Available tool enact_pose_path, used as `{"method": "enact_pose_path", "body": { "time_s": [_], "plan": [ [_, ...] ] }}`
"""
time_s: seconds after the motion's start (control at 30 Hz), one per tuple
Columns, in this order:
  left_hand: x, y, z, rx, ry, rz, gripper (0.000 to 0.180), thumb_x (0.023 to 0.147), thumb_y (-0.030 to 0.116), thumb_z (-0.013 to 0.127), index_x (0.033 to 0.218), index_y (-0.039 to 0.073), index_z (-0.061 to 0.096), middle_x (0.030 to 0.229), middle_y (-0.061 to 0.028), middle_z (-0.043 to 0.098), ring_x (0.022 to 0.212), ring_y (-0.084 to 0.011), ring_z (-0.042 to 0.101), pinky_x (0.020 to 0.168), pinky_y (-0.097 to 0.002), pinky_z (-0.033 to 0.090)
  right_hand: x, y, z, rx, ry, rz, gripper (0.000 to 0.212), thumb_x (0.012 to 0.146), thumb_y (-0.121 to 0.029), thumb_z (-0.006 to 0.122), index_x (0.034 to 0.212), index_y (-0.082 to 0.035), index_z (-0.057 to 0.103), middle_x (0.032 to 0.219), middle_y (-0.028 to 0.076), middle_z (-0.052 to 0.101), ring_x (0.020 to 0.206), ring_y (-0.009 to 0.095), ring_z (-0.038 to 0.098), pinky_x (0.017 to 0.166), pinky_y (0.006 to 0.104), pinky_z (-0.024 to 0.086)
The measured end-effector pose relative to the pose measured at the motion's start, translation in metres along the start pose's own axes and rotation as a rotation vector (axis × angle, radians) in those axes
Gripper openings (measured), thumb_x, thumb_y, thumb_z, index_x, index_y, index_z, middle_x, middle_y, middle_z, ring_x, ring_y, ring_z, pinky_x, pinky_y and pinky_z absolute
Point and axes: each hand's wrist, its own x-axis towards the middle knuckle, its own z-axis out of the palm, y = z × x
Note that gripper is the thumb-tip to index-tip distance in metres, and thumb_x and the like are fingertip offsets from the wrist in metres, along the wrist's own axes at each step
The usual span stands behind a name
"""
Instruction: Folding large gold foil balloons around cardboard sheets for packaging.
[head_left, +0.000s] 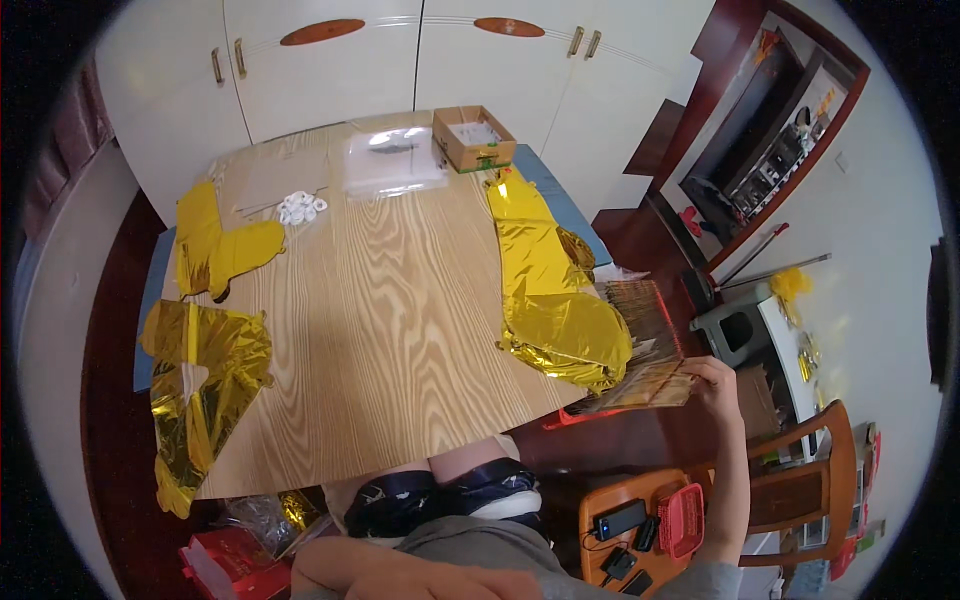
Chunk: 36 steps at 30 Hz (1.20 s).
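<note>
My right hand (713, 380) reaches out past the table's right side. Its fingers are closed on the edge of a flat golden-brown packet (655, 385), part of a packed row (640, 315) of similar thin packets beside the table. My left hand (450, 580) is close to my body at the lower edge, partly cut off, so its grip does not show. Shiny gold foil balloons, flat and uninflated, lie on the table: a long one (530, 250) at the right edge, and two more at the left, one far (215, 245) and one near (215, 370).
On the wooden table (390, 300) are white rolls (300, 208), clear plastic sleeves (395, 165) and a cardboard box (475, 140). A chair (640, 500) at my right carries a red basket (682, 520) and black devices (620, 520). A red bag (230, 565) stands lower left.
</note>
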Motion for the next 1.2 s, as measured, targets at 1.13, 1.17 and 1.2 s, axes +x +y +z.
{"method": "enact_pose_path", "body": {
  "time_s": [1.13, 1.17, 1.2],
  "plan": [
    [0.029, 0.038, -0.013, 0.127, -0.077, -0.332, 0.021, 0.094, 0.023, 0.056, 0.099, 0.004, 0.064, 0.100, -0.0124, 0.066, 0.082, -0.0238, 0.063, 0.067, -0.0349, 0.046, -0.027, 0.114, 0.160, -0.666, -0.354, 0.119, 0.013, 0.076, -0.010, 0.057, 0.079, -0.016, 0.067, 0.083, 0.003, 0.062, 0.077, 0.024, 0.067, 0.062, 0.0380, 0.053],
    [0.029, 0.039, -0.015, 0.121, -0.077, -0.345, 0.021, 0.095, 0.023, 0.056, 0.099, 0.004, 0.064, 0.101, -0.0123, 0.066, 0.083, -0.0239, 0.063, 0.068, -0.0350, 0.046, -0.033, 0.120, 0.163, -0.699, -0.387, 0.152, 0.013, 0.076, -0.010, 0.056, 0.079, -0.016, 0.067, 0.083, 0.003, 0.062, 0.077, 0.024, 0.067, 0.062, 0.0379, 0.053],
    [0.030, 0.040, -0.015, 0.139, -0.082, -0.358, 0.021, 0.095, 0.022, 0.056, 0.099, 0.004, 0.064, 0.101, -0.0123, 0.066, 0.083, -0.0240, 0.063, 0.068, -0.0352, 0.046, -0.024, 0.104, 0.159, -0.616, -0.287, 0.045, 0.009, 0.074, -0.011, 0.060, 0.079, -0.015, 0.067, 0.083, 0.003, 0.062, 0.075, 0.024, 0.067, 0.062, 0.0381, 0.053]
  ]
}}
